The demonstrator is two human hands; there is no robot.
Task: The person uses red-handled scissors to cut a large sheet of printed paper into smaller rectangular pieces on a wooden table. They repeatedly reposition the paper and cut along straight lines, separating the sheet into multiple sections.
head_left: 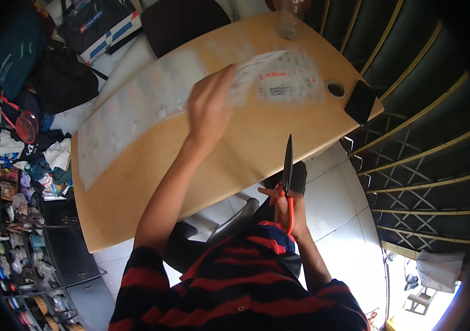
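Observation:
Over the table (235,138), my left hand (210,105) is closed at the left edge of a clear plastic sheet (290,80) with red and black print. Motion blurs its fingertips, and the sheet's left part looks lifted. Close to my lap, just off the table's near edge, my right hand (287,207) grips a pair of scissors (289,163). Their red handles sit in the fingers and the dark blades point up and away, nearly together. A long, translucent plastic strip (124,124) lies along the table's far left side.
A clear bottle (290,25) stands at the far edge. Toward the right corner are a dark-centred ring (335,88) and a black phone (360,103). A dark chair (182,25) and bags (64,80) lie beyond the table; a folding metal gate (417,149) runs along the right.

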